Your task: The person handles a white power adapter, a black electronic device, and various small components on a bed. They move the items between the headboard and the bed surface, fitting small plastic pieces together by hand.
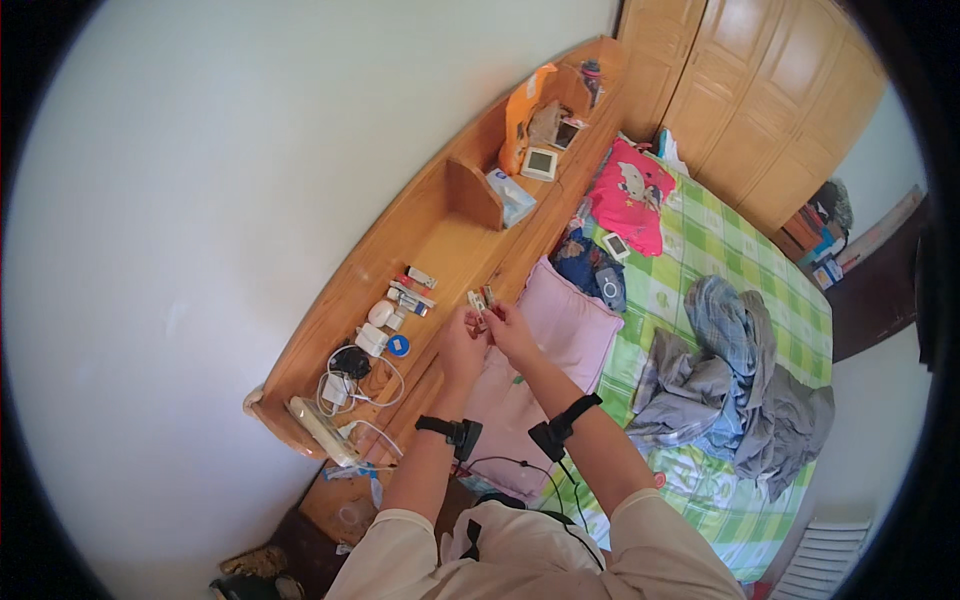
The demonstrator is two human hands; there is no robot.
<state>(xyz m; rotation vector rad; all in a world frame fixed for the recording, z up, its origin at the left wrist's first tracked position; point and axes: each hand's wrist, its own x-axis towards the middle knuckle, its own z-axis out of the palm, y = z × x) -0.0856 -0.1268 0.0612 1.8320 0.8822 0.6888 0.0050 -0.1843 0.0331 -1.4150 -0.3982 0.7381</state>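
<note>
Both my hands meet in front of the wooden headboard shelf point(430, 255), above the edge of the pink pillow point(565, 325). Between the fingertips is a small whitish object point(476, 299) with a darker, reddish part beside it; its kind is too small to make out. My left hand point(463, 338) is closed on its left side, fingers curled. From the right, my right hand point(513, 335) pinches at it. Nearest to my left hand on the shelf lie several small boxes and tubes point(410, 297), a round white case point(381, 313) and a blue round lid point(399, 345).
White chargers with cables point(337, 388) and a power strip point(322, 432) crowd the shelf's near end. Farther along stand a tissue pack point(512, 198), a white device with a screen point(540, 164) and an orange bag point(517, 120). Rumpled clothes point(690, 385) lie on the green checked bed point(690, 245).
</note>
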